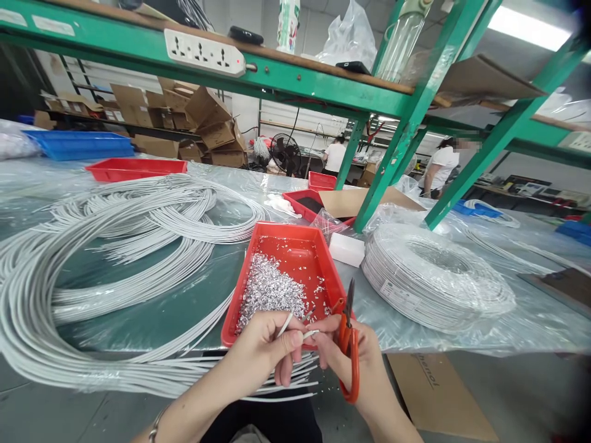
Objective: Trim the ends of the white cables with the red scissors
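Just over the near edge of a red tray point(332, 271), my two hands meet. My left hand point(270, 347) pinches a thin white cable point(285, 323) between thumb and fingers, close to its end. My right hand point(364, 357) has orange-handled scissors point(353, 363) in its grip, their dark blades pointing up and away. Its thumb and finger also close in on the cable end. Small silvery bits point(272, 286) are heaped on the left side of the tray. Below the hands, more white cable ends point(290, 394) stick out past the table edge.
Large bundles of white cable point(28, 295) lie on the left, and a plastic-wrapped coil point(434, 277) on the right. A white block point(347, 249) stands beside the tray. Green shelf posts point(392, 166) rise beyond it. Two people work in the background.
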The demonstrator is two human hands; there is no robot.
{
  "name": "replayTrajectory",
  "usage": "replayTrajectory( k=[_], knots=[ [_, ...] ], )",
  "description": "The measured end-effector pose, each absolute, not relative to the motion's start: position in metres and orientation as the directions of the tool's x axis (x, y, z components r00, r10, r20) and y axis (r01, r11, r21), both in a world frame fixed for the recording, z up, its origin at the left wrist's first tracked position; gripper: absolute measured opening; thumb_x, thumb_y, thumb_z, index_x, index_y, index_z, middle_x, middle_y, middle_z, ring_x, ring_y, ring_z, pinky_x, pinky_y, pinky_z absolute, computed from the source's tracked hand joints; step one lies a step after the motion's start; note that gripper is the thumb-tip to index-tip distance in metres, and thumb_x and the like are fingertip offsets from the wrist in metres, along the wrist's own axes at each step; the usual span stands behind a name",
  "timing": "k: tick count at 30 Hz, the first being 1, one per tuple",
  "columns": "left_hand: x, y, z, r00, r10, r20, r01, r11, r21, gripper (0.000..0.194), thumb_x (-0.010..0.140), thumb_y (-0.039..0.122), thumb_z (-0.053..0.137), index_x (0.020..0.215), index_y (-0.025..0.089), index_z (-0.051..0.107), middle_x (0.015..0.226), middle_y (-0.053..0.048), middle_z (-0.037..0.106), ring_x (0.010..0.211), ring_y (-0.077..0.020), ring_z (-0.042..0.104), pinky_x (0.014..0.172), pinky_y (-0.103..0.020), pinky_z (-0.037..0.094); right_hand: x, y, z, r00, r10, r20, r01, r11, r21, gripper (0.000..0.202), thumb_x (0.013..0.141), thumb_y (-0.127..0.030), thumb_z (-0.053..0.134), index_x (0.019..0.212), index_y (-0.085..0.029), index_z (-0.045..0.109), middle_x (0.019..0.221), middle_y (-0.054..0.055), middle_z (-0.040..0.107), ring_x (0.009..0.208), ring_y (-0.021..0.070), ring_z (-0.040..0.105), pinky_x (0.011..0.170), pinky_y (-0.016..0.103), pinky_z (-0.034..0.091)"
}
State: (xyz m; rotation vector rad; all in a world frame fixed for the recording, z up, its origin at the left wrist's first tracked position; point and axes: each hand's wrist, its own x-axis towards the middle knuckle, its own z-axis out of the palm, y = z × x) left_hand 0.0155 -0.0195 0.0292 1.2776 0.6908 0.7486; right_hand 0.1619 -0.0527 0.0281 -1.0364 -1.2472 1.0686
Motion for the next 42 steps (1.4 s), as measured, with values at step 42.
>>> replayTrajectory(
  k=[42],
  knots=[
    [0.003, -0.017, 0.028, 0.407, 0.896, 0.177, -0.084, -0.156, 0.984, 0.028, 0.082, 0.037, 0.05, 0.086, 0.014, 0.066, 0.062, 0.004, 0.042, 0.043, -0.0057, 0.04, 0.044, -0.021, 0.035, 0.199, -0.054, 0.054, -0.37, 0.923, 0.105, 0.357, 0.245, -0.901, 0.051, 0.072, -0.011, 0.053, 0.122, -0.017, 0.043, 0.103, 0.009, 0.06, 0.09, 0.0231, 0.057, 0.083, 0.038, 0.046]
  ],
)
